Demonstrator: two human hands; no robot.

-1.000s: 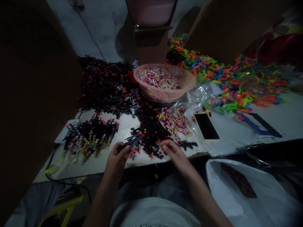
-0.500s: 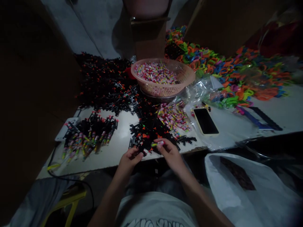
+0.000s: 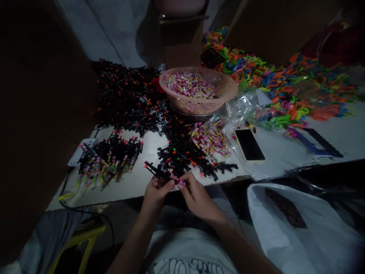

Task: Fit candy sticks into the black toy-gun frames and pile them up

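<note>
Pinched in my left hand (image 3: 156, 193) is a black toy gun (image 3: 156, 170) with an orange-red tip, pointing up and left. My right hand (image 3: 196, 196) grips a small candy tube (image 3: 181, 182) with a pink and red wrap, its end at the rear of the toy gun. Both hands are close together at the table's front edge. Just beyond them lies a heap of loose black toy guns (image 3: 178, 152), and beside it a pile of candy tubes (image 3: 209, 140). To the left, toy guns with tubes attached (image 3: 110, 160) lie bunched together.
A pink basket (image 3: 196, 104) full of candy tubes stands mid-table. Behind left is a large black toy gun heap (image 3: 122, 95); at right, a colourful plastic heap (image 3: 273, 83). A phone (image 3: 249, 145) lies on clear plastic. A white sack (image 3: 288, 228) hangs below the right edge.
My left hand has lifted a black toy gun from the heap. My right hand has brought the candy tube left and down against the gun's rear end.
</note>
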